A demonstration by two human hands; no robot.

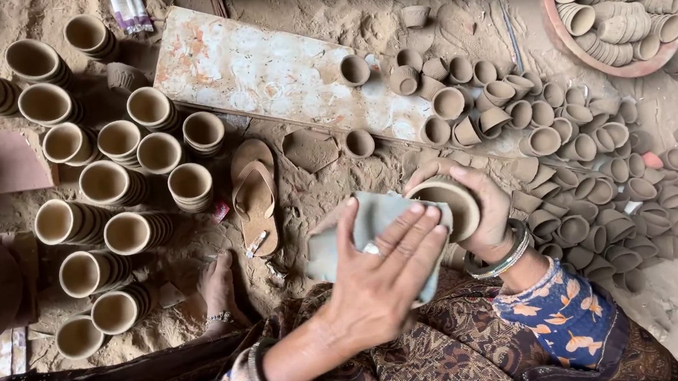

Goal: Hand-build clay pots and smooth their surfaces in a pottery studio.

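Head view shows a small unfired clay cup (451, 204) gripped in the right hand (484, 213), whose fingers are curled closed around its far wall and rim, mouth turned toward the left; the cup is held in the air just above the lap, directly between the two hands. A grey cloth (373, 233) is pressed against the cup's near side by the left hand (381, 274), which lies flat and nearly fully spread on the fabric, fingers extended rather than clenched, so the cloth is pinned more than grasped. Risk is judged to lie mainly in pressure: the clay looks raw and thin-walled, and too hard a push from the flat left palm could dent the rim or crack the wall against the right fingers. A slip could also be caused by the loose lower edge of the cloth, which hangs free under the left hand. Beyond the right hand a heap of similar small cups (579, 157) is spread on the sandy ground, and a dropped cup would likely strike them. Further to the left of the left hand, stacks of taller cups (103, 186) lie on their sides, and a sandal (254, 195) rests near a bare foot (219, 291); bangles (501, 256) on the right wrist could knock the rim if the wrist is turned
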